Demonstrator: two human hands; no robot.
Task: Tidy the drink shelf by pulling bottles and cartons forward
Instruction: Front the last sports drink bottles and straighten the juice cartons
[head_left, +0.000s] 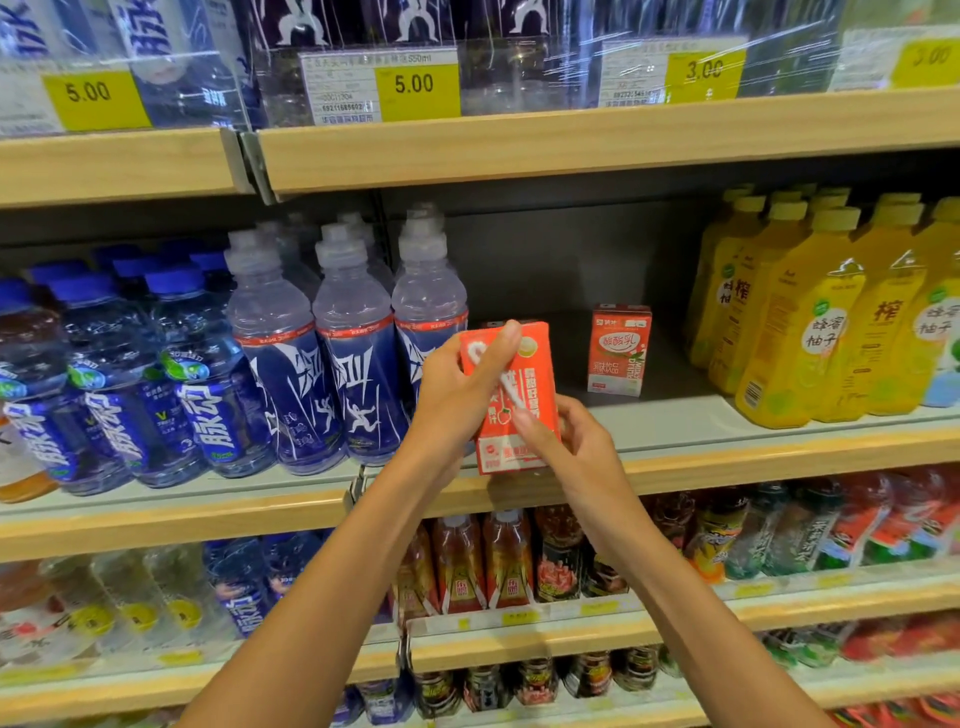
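1. Head view: both hands hold one red carton (532, 371) at the front edge of the middle shelf (753, 454).
2. The left hand (457, 387) is clamped on the carton's upper left part, with one finger lying across the front face up to the top edge.
3. The right hand (579, 441) pinches the carton's lower right side, its fingertips on the front face.
4. The carton is upright and sits between the two hands, left hand higher, right hand lower. Whether its base rests on the shelf cannot be told.
5. A second small carton (618, 351) stands upright further back on the same shelf, to the right and apart from the held one.
6. Blue bottles (322, 364) stand just left of the hands; yellow bottles (795, 322) stand well to the right.
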